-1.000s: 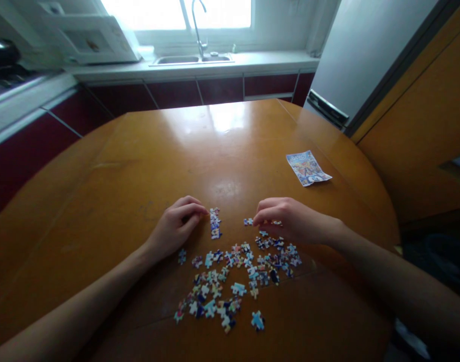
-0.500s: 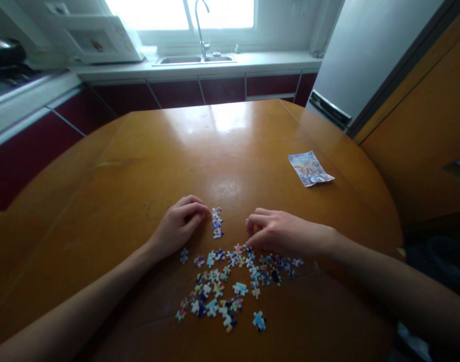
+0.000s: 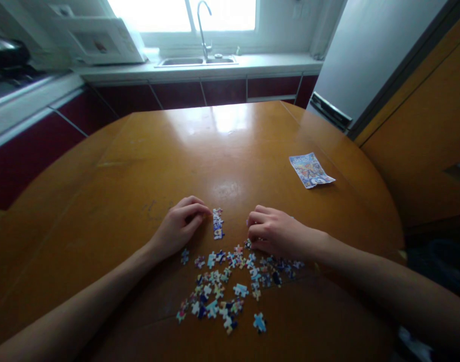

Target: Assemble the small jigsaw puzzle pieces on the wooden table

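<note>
My left hand rests on the table with its fingers loosely bent, thumb a little apart, and nothing visible in it. Its fingertips lie at the left edge of a narrow strip of joined puzzle pieces. To the right of the strip, my right hand is closed, thumb and fingers drawn together at a small puzzle piece. That hand partly covers other pieces beneath and behind it. Loose puzzle pieces are scattered over the table below both hands, with one light-blue piece lying apart near the front.
The wooden table has rounded sides. A creased picture sheet lies at its right. Beyond stand a counter with a sink and tap, a white microwave, a stove pan and a fridge.
My right hand has turned slightly and its fingers have closed further, close above the loose pieces. My left hand stays by the strip. The view has shifted a little.
</note>
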Tool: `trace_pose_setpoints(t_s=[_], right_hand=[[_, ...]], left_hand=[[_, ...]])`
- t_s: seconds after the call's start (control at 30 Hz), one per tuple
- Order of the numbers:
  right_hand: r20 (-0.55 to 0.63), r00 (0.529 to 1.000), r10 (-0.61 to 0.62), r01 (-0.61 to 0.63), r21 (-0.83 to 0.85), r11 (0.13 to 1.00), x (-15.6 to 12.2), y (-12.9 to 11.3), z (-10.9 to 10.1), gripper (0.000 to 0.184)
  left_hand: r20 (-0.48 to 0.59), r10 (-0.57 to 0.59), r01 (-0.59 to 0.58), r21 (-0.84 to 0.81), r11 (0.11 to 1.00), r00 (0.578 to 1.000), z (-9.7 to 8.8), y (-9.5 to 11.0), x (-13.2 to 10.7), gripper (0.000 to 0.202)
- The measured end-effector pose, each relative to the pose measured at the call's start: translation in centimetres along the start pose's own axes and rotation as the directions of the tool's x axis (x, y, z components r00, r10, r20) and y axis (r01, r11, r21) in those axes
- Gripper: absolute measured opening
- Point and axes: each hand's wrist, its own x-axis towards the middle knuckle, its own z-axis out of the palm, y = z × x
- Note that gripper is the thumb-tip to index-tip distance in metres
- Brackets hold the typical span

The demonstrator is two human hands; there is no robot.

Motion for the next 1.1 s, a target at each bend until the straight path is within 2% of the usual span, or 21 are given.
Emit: trace_pose_setpoints(t_s=[0.17,0.33,0.53,0.83,1.1], right_hand=[[-0.064,0.994,0.084,-0.087,-0.039,0.995,-0.1,0.6,-0.1,0.026],[-0.159,0.982,0.103,-0.098,0.038,0.994,-0.3,1.5,-0.1,0.017],[-0.108,0.993,0.048,-0.043,0.051,0.998,-0.4,1.7,0.5,0.022],[-0.079,0.994,0.072,-0.067,0.064,0.996,-0.4,1.5,0.6,0.011],[-0.044,0.993,0.112,-0.109,0.054,0.993,-0.2,0.9,0.4,0.011]], left_hand=[[0.005,0.000,0.000,-0.006,1.000,1.000,0.0,-0.1,0.0,0.020],[0.009,0.003,-0.003,-0.014,1.000,1.000,0.0,-0.1,0.0,0.019],[0.005,0.011,-0.011,-0.017,1.000,1.000,0.0,-0.1,0.0,0.019],[-0.005,0.015,-0.016,-0.023,1.000,1.000,0.1,-0.1,0.0,0.018],[-0.014,0.034,-0.034,-0.024,0.999,0.999,0.2,-0.2,-0.1,0.019]])
